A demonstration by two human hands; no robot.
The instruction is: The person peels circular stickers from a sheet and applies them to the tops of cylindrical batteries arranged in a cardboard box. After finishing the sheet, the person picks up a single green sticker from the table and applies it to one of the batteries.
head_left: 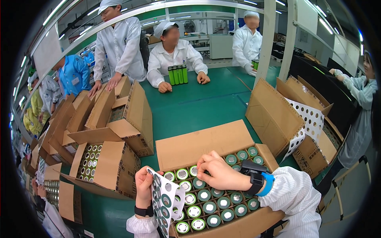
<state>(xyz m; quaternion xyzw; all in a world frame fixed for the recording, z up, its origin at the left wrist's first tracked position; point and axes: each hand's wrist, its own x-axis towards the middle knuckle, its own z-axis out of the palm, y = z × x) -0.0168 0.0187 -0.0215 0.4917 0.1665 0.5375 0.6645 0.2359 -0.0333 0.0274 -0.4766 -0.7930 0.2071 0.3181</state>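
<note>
Cylindrical cells point(204, 194) are standing on end in a partitioned cardboard box point(202, 142), lower centre, on a green table point(186, 107). From left to right, I am viewing first an open carton point(127, 168) containing further cells. Next, the left hand point(143, 184) is gripping the edge of a white perforated sheet point(160, 196) bearing dark green rings, tilted over the box's left side. Bright green rims are showing on the leftmost cells, dark green rings on those farther right. Above the back rows, the right hand point(222, 170) is bending inward, fingertips pinched together; I cannot tell whether they are holding anything. Rightmost, a second perforated sheet point(295, 137) is draping beside an open box point(274, 111).
</note>
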